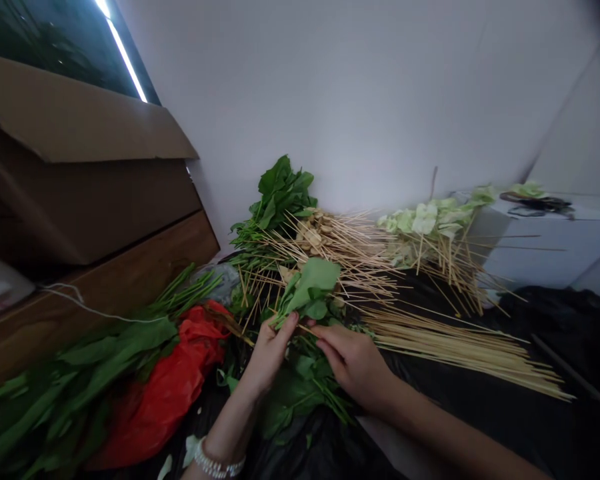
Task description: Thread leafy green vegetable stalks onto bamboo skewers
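We see a cardboard box [80,167] at the left edge of the black-covered surface [505,413], then loose greens [55,393] on a red bag [175,393], and bare skewers [460,347] fanned toward the right edge. Mid-surface, our left hand [269,352] pinches a leaf bunch [307,287]; our right hand [353,360] has fingers closed on its stems.

We are seeing thin, pale wooden sticks [460,347] looking dry and matt at the middle right. The green leaves [310,283] in the middle are looking soft and a bit shiny. A red plastic bag [175,387] at the lower left is looking glossy and crinkly. The black sheet [480,413] along the bottom is looking like smooth plastic. The brown cardboard box [80,167] at the upper left is looking matt, and under it a wooden board [130,280] is looking smooth.
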`<act>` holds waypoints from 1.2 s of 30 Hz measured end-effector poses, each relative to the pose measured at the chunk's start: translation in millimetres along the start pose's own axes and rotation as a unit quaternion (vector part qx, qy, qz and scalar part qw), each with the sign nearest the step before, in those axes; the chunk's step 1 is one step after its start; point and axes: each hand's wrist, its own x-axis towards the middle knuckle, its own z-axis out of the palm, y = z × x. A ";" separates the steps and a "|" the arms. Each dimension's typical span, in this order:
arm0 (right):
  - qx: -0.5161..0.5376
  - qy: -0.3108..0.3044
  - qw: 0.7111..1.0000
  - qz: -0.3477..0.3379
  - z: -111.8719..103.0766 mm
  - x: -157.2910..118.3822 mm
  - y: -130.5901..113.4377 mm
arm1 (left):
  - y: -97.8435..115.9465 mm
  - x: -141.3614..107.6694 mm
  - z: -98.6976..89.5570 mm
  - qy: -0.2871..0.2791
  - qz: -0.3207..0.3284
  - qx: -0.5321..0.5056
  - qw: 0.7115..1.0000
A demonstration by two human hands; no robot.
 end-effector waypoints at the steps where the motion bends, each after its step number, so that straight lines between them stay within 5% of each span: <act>1: 0.012 -0.014 1.000 0.008 -2.2 -1.0 -0.4 | 0.3 0.7 -0.2 0.011 -0.011 -0.016 1.000; 5: 0.082 -0.108 0.988 0.071 -27.7 -6.8 -4.9 | 7.1 3.8 -3.6 0.062 -0.004 -0.088 0.994; 10: 0.209 -0.212 0.940 0.165 -59.4 -16.7 -9.4 | 14.4 7.4 -10.1 0.091 -0.015 -0.165 0.982; 15: 0.180 -0.228 0.942 0.169 -69.0 -23.2 -1.3 | 18.9 9.7 -19.6 0.100 -0.005 -0.243 0.965; 20: 0.139 -0.175 0.965 0.136 -74.6 -11.3 4.8 | 25.2 9.4 -28.4 0.093 0.009 -0.288 0.953; 25: 0.132 -0.094 0.982 0.092 -81.4 33.2 -2.9 | 20.4 6.7 -24.0 0.025 0.022 -0.270 0.962; 30: 0.042 0.067 0.997 0.016 -80.1 106.0 1.0 | 10.3 3.5 -12.2 -0.010 -0.026 -0.231 0.973; 36: -0.091 0.262 0.959 -0.050 -72.3 212.8 20.9 | -1.5 1.2 -6.9 -0.055 -0.055 -0.229 0.970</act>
